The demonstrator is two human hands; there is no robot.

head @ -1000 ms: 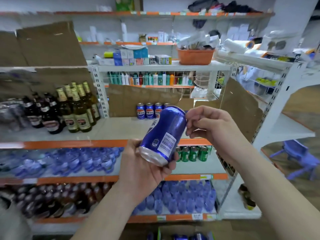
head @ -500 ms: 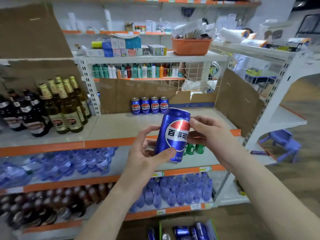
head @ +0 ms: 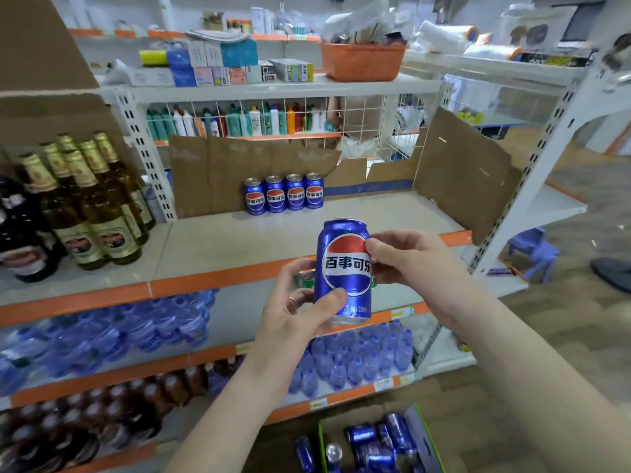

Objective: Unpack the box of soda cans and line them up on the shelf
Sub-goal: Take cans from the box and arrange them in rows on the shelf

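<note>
A person standing at a shop shelf (head: 307,240) holds a blue soda can (head: 344,268) upright in both hands, its red, white and blue logo facing the camera. The left hand (head: 300,312) grips the can low down, thumb across the front near the bottom edge and fingers curled round the back (a thin ring shows on one finger). The right hand (head: 409,264) pinches the can's upper right side, fingertips pressed against the logo. The can hangs in the air in front of the shelf's orange front edge, not touching the board.

At the back of the same shelf, four matching cans (head: 284,194) stand upright in a row, side by side and touching, logos forward, against a sheet of brown cardboard (head: 246,172). Another cardboard flap (head: 464,172) leans at the shelf's right end.

To the left, on the neighbouring shelf, stand glass bottles (head: 85,206) with gold foil necks. Below, packs of blue water bottles (head: 119,329) fill the next level down. An orange basket (head: 362,63) sits on the shelf above.

On the floor at the bottom of the view lies an open box (head: 423,435) with more blue cans (head: 375,442) inside, lying in different directions.
</note>
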